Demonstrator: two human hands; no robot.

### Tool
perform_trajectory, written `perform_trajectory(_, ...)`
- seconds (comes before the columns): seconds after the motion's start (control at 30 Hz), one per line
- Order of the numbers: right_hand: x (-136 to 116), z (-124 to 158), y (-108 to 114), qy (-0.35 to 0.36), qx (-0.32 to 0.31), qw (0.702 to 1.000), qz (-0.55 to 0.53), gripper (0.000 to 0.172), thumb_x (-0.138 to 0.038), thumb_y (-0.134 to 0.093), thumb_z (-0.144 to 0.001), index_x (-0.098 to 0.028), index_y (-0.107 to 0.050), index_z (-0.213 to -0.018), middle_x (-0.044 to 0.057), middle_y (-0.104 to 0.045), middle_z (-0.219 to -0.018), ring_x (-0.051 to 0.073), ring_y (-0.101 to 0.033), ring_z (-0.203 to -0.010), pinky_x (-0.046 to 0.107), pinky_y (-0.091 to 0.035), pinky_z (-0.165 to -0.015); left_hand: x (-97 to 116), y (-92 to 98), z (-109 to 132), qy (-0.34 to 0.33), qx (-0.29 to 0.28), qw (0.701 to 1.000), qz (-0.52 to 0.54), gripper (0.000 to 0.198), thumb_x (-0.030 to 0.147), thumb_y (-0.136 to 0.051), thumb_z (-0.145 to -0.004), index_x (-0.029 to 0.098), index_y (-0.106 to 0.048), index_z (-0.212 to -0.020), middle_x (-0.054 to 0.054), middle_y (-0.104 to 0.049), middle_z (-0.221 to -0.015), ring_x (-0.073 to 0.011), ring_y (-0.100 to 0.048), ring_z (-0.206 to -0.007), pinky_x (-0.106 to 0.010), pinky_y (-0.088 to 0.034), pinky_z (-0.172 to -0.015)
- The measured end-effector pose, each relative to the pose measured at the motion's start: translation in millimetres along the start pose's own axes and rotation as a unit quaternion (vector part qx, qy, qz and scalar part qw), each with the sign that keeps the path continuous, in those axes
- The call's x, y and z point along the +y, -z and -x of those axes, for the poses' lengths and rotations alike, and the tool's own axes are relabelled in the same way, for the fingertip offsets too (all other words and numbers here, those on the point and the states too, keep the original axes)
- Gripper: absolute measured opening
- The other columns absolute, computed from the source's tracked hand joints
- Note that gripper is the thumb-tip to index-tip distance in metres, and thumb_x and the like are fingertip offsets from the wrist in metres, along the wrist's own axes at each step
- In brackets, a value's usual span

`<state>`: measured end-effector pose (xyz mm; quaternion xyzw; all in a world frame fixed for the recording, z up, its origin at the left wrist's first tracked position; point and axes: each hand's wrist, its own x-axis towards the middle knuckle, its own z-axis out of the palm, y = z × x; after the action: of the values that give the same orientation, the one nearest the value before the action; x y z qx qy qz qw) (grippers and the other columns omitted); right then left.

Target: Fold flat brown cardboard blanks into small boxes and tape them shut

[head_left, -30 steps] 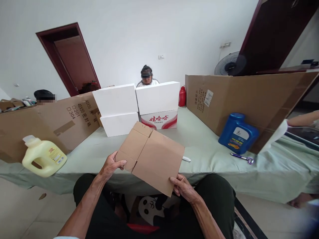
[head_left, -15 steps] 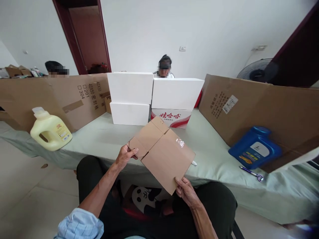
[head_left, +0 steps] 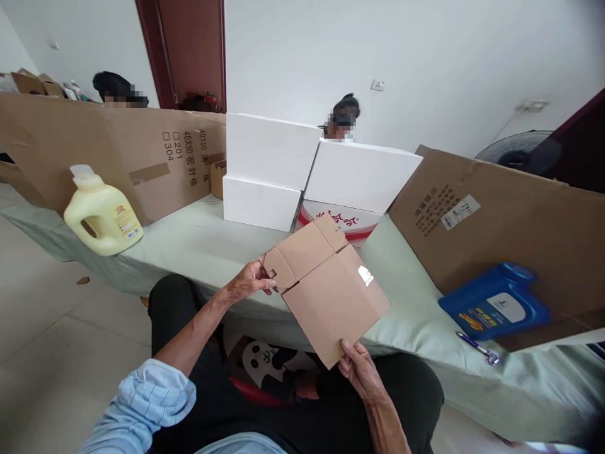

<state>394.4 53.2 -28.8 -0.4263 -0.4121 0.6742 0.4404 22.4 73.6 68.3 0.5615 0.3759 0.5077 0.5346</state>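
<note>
A flattened brown cardboard box (head_left: 335, 302) is held tilted over the table's near edge, with creased flaps along its upper left side and a shiny strip of clear tape (head_left: 365, 275) near its right side. My left hand (head_left: 253, 280) grips the flap at its left corner, thumb on top and fingers underneath. At the bottom corner, my right hand (head_left: 358, 366) pinches the cardboard between thumb and fingers. The underside of the cardboard is hidden.
White boxes (head_left: 271, 151) and a red-and-white carton (head_left: 366, 230) stand stacked at the table's back. A yellow jug (head_left: 106, 217) is on the left; a blue bottle (head_left: 494, 302) and a purple-handled razor (head_left: 477, 349) lie right. Large cardboard panels (head_left: 496, 221) flank the table. Two people sit beyond.
The view has tilted and swung to the left. The cardboard has shifted slightly right in view, still in both hands, and the small white item beside its right edge no longer shows.
</note>
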Motion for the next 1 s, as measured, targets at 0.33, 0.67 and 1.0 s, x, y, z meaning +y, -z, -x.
perform_trajectory(0.33,-47.2,1.4,39.5,0.172,0.186,0.952,0.170,0.069,-0.083,-0.085,-0.071,-0.024,-0.055,-0.055,0.000,-0.053,-0.049,0.014,-0.048,-0.048,0.030,-0.042,-0.052,-38.8,60.8,-9.5,0.031,0.117,0.931,-0.344,0.039,0.032,-0.064,-0.081,0.015,-0.081,-0.112,-0.012,-0.085,-0.100,-0.0257,-0.078,-0.095,-0.035,-0.061,-0.087)
perform_trajectory(0.67,-85.7,-17.8,87.4,0.229,0.425,0.807,0.339,0.058,-0.076,-0.062,-0.082,-0.028,-0.056,-0.050,0.008,-0.060,-0.049,0.025,-0.060,-0.055,0.039,-0.049,-0.067,-82.6,81.6,-14.8,0.048,0.166,0.850,-0.498,0.031,0.037,-0.055,-0.084,0.021,-0.080,-0.095,-0.011,-0.083,-0.095,-0.0294,-0.076,-0.093,-0.036,-0.054,-0.085)
perform_trajectory(1.0,-104.6,-68.0,99.1,0.207,0.454,0.783,0.372,0.046,-0.065,-0.055,-0.088,-0.027,-0.055,-0.061,0.008,-0.062,-0.051,0.025,-0.063,-0.056,0.035,-0.047,-0.061,-89.4,84.5,-15.3,0.032,0.150,0.829,-0.538,0.035,0.044,-0.051,-0.088,0.024,-0.079,-0.095,-0.007,-0.084,-0.096,-0.0254,-0.076,-0.090,-0.033,-0.055,-0.083)
